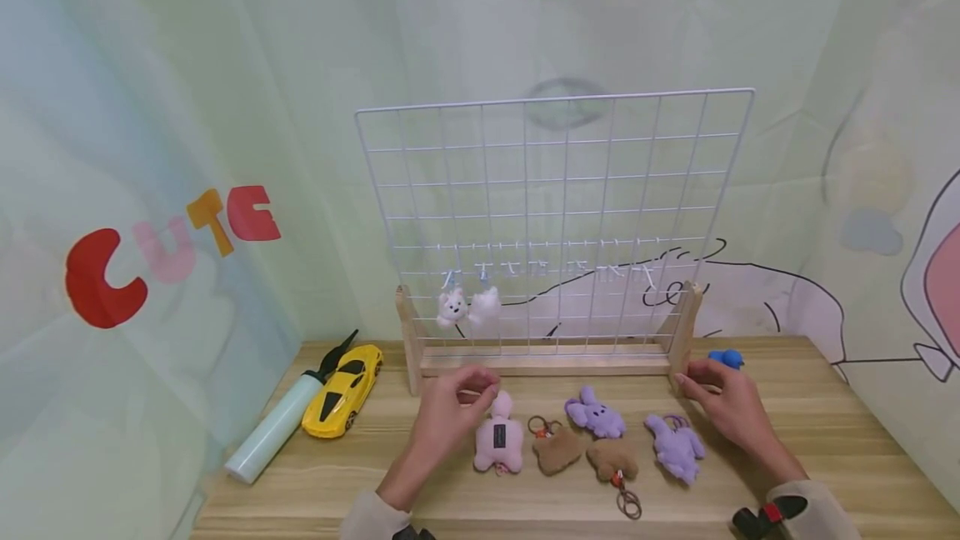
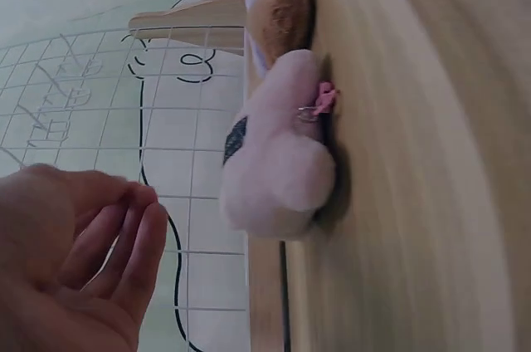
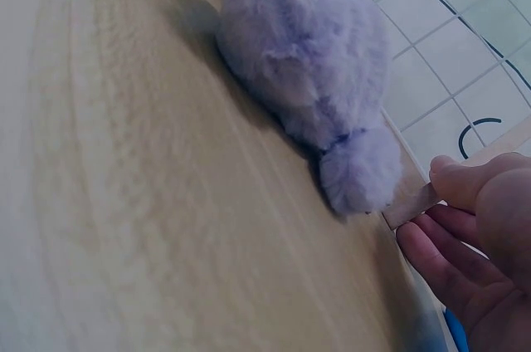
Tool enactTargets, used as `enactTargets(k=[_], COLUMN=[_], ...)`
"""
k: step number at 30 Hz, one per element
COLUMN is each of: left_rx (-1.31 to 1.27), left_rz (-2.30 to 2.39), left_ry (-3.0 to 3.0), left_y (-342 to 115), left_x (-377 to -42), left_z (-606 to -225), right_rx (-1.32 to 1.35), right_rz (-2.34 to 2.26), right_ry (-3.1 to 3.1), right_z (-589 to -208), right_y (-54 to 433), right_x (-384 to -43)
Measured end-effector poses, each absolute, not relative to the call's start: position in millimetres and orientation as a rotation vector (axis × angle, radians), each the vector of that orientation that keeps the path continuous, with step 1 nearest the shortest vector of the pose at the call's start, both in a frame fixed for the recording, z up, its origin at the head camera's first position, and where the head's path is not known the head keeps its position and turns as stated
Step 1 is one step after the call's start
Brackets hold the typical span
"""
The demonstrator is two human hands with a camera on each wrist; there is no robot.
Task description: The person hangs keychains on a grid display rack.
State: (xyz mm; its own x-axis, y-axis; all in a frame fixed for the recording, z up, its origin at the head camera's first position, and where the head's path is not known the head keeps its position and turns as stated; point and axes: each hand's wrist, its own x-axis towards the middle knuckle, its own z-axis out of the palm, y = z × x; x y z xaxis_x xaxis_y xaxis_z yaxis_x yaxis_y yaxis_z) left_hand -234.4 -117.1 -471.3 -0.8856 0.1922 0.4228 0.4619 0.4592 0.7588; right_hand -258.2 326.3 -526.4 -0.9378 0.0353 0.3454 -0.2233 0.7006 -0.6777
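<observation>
My left hand [image 1: 459, 402] hovers beside the top of a pink plush keychain [image 1: 499, 440], its fingers loosely bent and holding nothing. In the left wrist view that hand [image 2: 91, 252] stays apart from the pink plush [image 2: 278, 153]. At the right end of a white wire grid rack [image 1: 566, 190], my right hand [image 1: 723, 402] pinches the wooden foot [image 3: 413, 205] of the stand between thumb and fingers. A purple plush [image 1: 677, 450] lies near that hand. Two white plush keychains [image 1: 452, 307] hang from hooks at the grid's lower left.
Two brown plush keychains [image 1: 558, 450] and another purple plush [image 1: 597, 417] lie before the rack. At left are a yellow toy car [image 1: 343, 394] and a pale cylinder with a black nozzle [image 1: 273, 432]. A small blue object [image 1: 726, 358] sits behind the right hand.
</observation>
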Motion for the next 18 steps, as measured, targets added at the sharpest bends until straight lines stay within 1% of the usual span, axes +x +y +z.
enactTargets(k=[7,13,18], left_rx=[-0.78,-0.974,-0.987], left_rz=[-1.292,-1.205,-0.986], left_ry=[-2.68,-2.824,-2.909], left_y=[-126,-129,-127], left_x=[-225,-218,-213], left_z=[-477,-470,-465], right_rx=[0.15,0.138,0.131], right_rz=[1.091,1.081,1.099], right_ry=[-2.575,-2.591,-2.594], right_z=[-527,-527,-526], right_y=[326,327,325], right_x=[-259,-259,-257])
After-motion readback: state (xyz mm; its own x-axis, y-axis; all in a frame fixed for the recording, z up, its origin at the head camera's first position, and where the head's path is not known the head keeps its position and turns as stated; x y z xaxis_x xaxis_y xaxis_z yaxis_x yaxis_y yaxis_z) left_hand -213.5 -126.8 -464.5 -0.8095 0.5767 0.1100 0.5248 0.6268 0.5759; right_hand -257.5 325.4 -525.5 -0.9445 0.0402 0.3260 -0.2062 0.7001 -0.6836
